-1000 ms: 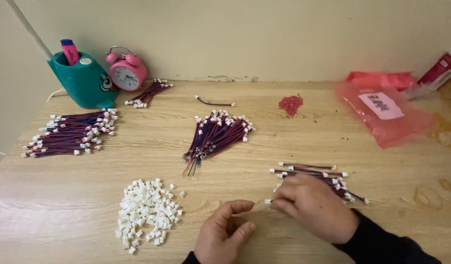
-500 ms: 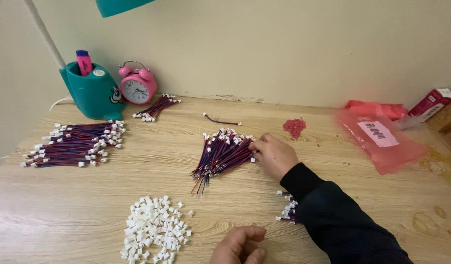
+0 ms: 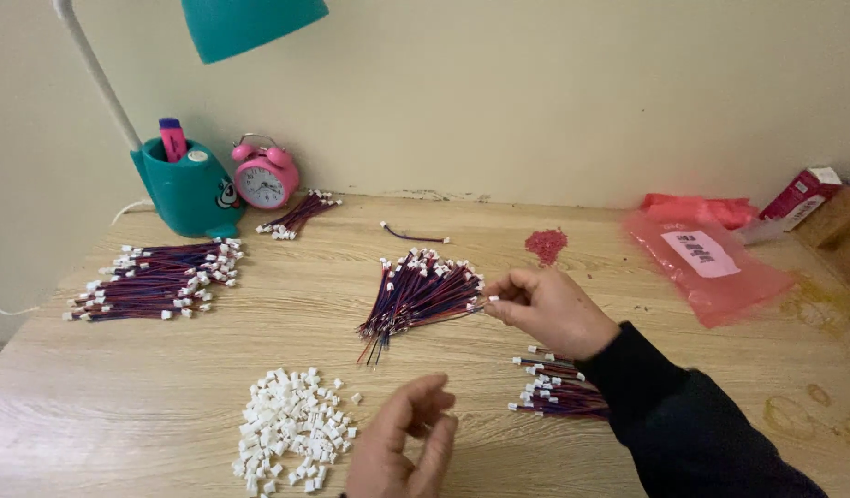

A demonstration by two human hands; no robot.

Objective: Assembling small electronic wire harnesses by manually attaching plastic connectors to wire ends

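Pinching one wire's white connector tip at the central wire bundle [image 3: 417, 300] with our right hand [image 3: 546, 309], mid-tabletop [image 3: 628, 443]; left hand [image 3: 406, 443] grip loosely curled, holding nothing, beside the white connector pile [image 3: 291, 429].

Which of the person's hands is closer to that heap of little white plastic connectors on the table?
The left hand. It hovers just right of the pile of white connectors, near the table's front edge. The right hand is farther back, pinching a wire end at the middle wire bundle.
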